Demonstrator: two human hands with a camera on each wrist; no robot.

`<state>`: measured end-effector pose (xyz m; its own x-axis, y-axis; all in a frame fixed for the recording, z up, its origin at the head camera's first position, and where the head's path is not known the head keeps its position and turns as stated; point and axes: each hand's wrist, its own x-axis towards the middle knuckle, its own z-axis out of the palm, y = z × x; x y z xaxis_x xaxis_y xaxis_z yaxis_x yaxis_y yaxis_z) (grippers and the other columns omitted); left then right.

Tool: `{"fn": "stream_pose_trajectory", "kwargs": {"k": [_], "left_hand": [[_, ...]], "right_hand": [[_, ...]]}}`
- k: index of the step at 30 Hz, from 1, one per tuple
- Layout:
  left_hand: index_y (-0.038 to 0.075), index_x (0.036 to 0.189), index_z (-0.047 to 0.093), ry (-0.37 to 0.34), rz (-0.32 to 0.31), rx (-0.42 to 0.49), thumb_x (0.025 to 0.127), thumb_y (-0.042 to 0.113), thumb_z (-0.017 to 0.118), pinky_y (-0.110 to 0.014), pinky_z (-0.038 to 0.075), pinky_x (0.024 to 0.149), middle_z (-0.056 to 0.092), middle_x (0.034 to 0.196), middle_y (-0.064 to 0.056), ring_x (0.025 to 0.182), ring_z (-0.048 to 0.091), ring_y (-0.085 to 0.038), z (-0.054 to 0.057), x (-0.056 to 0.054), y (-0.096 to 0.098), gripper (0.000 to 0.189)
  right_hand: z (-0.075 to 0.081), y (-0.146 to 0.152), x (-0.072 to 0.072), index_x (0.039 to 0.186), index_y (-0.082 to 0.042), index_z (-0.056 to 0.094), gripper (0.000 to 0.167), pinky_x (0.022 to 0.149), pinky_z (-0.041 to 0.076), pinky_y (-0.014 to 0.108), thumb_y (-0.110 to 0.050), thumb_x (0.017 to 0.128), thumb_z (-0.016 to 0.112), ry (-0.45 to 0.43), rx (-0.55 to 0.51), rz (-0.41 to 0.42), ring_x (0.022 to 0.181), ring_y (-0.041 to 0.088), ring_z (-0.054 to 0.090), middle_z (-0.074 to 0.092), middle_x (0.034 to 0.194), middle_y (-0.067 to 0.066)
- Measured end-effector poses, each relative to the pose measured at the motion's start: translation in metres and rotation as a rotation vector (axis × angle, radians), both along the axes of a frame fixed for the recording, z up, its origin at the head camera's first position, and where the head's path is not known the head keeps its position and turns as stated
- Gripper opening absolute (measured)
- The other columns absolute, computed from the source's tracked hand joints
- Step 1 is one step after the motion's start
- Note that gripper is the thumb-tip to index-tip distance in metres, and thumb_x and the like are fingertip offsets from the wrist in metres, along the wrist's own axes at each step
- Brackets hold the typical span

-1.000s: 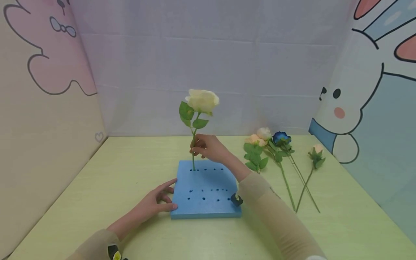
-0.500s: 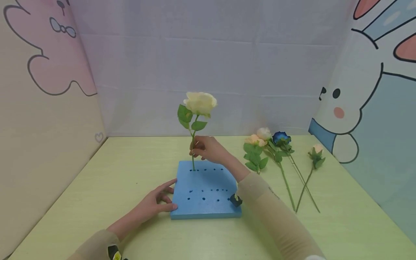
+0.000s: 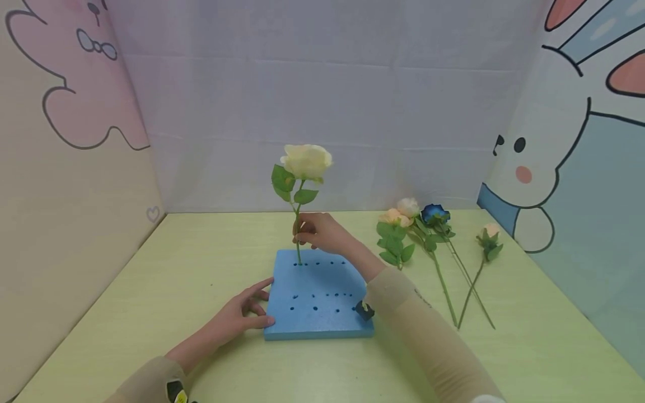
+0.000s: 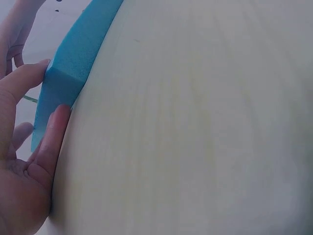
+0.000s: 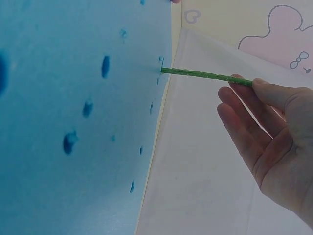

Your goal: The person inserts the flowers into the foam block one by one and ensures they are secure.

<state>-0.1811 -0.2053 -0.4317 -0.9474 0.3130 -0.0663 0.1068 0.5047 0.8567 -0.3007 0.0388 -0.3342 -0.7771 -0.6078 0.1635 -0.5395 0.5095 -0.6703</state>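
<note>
A cream-white rose [image 3: 306, 162] with green leaves stands nearly upright over a blue foam board [image 3: 322, 324] pierced with several holes. My right hand [image 3: 322, 232] pinches its green stem [image 5: 208, 75] between thumb and fingers. The stem's lower end meets the board in the back row of holes; how deep it goes I cannot tell. With fairly straight fingers, my left hand [image 3: 242, 313] touches the left side of the board. In the left wrist view, its fingertips [image 4: 61, 111] lie against the blue side face.
To the right on the table [image 3: 211, 369] lie several more flowers: a peach one [image 3: 396, 217], a whitish one [image 3: 408, 207], a blue rose [image 3: 435, 213] and a small peach bud [image 3: 490, 230]. A white cloth wall [image 3: 322, 101] closes the back.
The rose has come down slightly and shifted a little left, with my right hand still pinching the stem. My left hand stays at the board's side.
</note>
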Motion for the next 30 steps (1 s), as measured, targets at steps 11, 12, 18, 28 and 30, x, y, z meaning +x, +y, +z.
{"fn": "stream_pose_trajectory", "kwargs": {"k": [11,12,18,28,30], "left_hand": [[0.021,0.154,0.035,-0.001,0.003,-0.015,0.083,0.032,0.079,-0.040,0.042,0.096,0.058,0.131,-0.010,0.094,0.062,-0.015,0.0004,-0.0018,0.0014,0.084],[0.021,0.154,0.035,-0.002,0.003,-0.015,0.084,0.032,0.079,-0.040,0.042,0.096,0.058,0.131,-0.010,0.094,0.062,-0.015,0.0004,-0.0018,0.0016,0.084],[0.021,0.154,0.035,-0.002,0.004,-0.017,0.084,0.031,0.079,-0.040,0.042,0.096,0.058,0.132,-0.010,0.094,0.062,-0.015,0.0006,-0.0016,0.0029,0.084],[0.021,0.154,0.034,-0.008,0.002,-0.008,0.084,0.030,0.079,-0.041,0.041,0.098,0.058,0.132,-0.011,0.093,0.063,-0.014,-0.0010,-0.0027,-0.0003,0.084],[0.021,0.154,0.035,-0.011,0.001,-0.007,0.084,0.030,0.079,-0.041,0.040,0.098,0.058,0.131,-0.011,0.093,0.063,-0.014,-0.0013,-0.0027,-0.0004,0.084]], "right_hand": [[-0.0006,-0.0028,0.0004,0.103,-0.011,0.063,0.008,0.066,0.054,0.025,-0.018,0.098,0.062,0.028,0.026,-0.022,0.092,0.025,0.071,0.076,0.098,0.005],[-0.0009,-0.0030,0.0008,0.103,-0.012,0.063,0.008,0.067,0.054,0.026,-0.018,0.098,0.062,0.028,0.029,-0.023,0.092,0.025,0.071,0.075,0.098,0.004],[-0.0034,-0.0041,0.0014,0.104,-0.011,0.063,0.009,0.076,0.055,0.028,-0.018,0.098,0.061,0.066,0.086,-0.035,0.091,0.021,0.072,0.076,0.096,0.003],[-0.0049,-0.0022,-0.0003,0.103,-0.012,0.062,0.007,0.069,0.055,0.025,-0.017,0.098,0.061,0.049,0.076,-0.033,0.091,0.021,0.073,0.076,0.099,0.004],[-0.0056,-0.0015,-0.0005,0.104,-0.012,0.062,0.008,0.068,0.055,0.025,-0.017,0.098,0.061,0.032,0.069,-0.032,0.091,0.021,0.073,0.076,0.100,0.005]]}}
